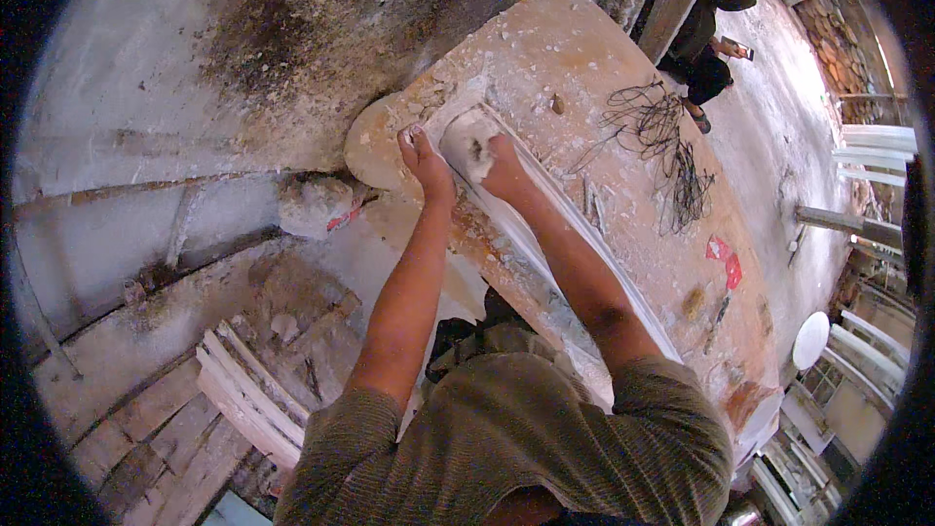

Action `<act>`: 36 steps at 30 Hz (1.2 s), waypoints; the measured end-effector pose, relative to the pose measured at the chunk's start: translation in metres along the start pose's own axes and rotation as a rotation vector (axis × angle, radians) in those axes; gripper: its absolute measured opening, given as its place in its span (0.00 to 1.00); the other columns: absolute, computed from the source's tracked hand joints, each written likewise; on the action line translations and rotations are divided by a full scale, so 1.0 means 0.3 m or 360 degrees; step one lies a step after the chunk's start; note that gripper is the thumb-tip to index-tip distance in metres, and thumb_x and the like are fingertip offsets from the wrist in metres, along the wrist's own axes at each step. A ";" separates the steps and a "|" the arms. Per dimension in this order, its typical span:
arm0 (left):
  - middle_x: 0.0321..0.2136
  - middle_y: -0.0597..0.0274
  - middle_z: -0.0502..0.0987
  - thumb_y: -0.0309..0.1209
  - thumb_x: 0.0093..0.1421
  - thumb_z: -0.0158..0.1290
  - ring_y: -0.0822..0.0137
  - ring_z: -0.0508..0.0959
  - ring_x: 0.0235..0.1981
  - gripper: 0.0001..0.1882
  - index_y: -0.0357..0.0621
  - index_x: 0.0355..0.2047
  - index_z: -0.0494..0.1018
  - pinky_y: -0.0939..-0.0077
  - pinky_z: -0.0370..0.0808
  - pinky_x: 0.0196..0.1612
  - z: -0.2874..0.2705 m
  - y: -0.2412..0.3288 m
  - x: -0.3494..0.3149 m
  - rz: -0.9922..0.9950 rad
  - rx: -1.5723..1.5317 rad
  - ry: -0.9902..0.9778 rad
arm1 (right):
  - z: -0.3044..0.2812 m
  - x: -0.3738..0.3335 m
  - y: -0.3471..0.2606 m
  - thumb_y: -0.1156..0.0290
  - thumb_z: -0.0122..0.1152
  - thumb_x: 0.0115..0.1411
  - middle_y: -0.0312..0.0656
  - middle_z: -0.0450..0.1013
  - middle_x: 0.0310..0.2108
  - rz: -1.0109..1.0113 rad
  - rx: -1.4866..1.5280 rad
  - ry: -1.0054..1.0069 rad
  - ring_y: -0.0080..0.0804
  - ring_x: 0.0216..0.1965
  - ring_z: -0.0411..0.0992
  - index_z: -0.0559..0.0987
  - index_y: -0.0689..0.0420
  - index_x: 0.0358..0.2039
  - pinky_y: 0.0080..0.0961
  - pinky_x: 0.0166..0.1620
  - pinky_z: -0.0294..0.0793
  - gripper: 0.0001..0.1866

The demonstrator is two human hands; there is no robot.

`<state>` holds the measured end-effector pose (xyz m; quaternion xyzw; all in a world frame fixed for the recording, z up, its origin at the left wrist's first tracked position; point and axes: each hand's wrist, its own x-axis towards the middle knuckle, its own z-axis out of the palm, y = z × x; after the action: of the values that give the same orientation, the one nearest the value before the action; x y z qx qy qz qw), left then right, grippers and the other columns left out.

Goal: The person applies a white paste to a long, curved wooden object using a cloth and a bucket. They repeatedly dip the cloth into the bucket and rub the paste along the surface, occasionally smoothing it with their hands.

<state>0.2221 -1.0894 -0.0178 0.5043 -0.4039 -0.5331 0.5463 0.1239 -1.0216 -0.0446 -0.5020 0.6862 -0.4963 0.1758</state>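
Observation:
A long, narrow strip of moulding point(575, 224), coated in wet white plaster, runs diagonally across the worktable point(545, 49). At its far end, my right hand point(503, 170) presses into a whitish, plaster-coated clump point(469, 139); the fingers curl round it and are partly hidden by white material. My left hand point(427, 166) is beside that same end, near the table's left edge, with whitened fingertips and the thumb apart from the fingers. It holds nothing that I can make out. Both forearms reach forward over the near edge of the table.
Tangled dark wire point(667, 151) and a red-and-white scrap point(723, 258) lie on the table's right part. A plaster-splashed wall point(214, 68) rises at the left. White strips point(253, 394) are stacked at lower left. Another person point(706, 34) sits beyond the table, holding a phone-like object.

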 end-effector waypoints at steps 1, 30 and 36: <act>0.35 0.62 0.66 0.32 0.64 0.40 0.70 0.64 0.38 0.10 0.38 0.40 0.62 0.74 0.62 0.45 0.014 0.017 0.000 0.0014 0.0091 0.0104 | -0.013 0.008 0.001 0.73 0.60 0.48 0.48 0.71 0.37 0.0063 0.0004 0.0064 0.39 0.39 0.70 0.72 0.61 0.38 0.30 0.42 0.69 0.16; 0.54 0.43 0.60 0.37 0.63 0.42 0.55 0.63 0.54 0.28 0.28 0.56 0.54 0.66 0.57 0.58 -0.027 -0.075 -0.057 0.0007 0.0048 0.0110 | -0.124 0.157 -0.055 0.67 0.66 0.48 0.40 0.76 0.29 0.0375 0.0562 0.0175 0.31 0.33 0.74 0.78 0.60 0.31 0.29 0.38 0.72 0.12; 0.42 0.49 0.67 0.37 0.63 0.42 0.60 0.66 0.44 0.18 0.31 0.45 0.62 0.68 0.61 0.52 -0.050 -0.166 -0.310 0.0021 0.0197 0.0097 | -0.216 -0.043 0.118 0.69 0.66 0.48 0.42 0.76 0.36 0.0447 0.0554 0.0064 0.31 0.36 0.73 0.77 0.59 0.37 0.28 0.42 0.71 0.15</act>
<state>0.2182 -0.9917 -0.0603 0.5504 -0.4226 -0.4879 0.5296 0.0634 -0.9776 -0.0493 -0.3534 0.6567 -0.5878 0.3135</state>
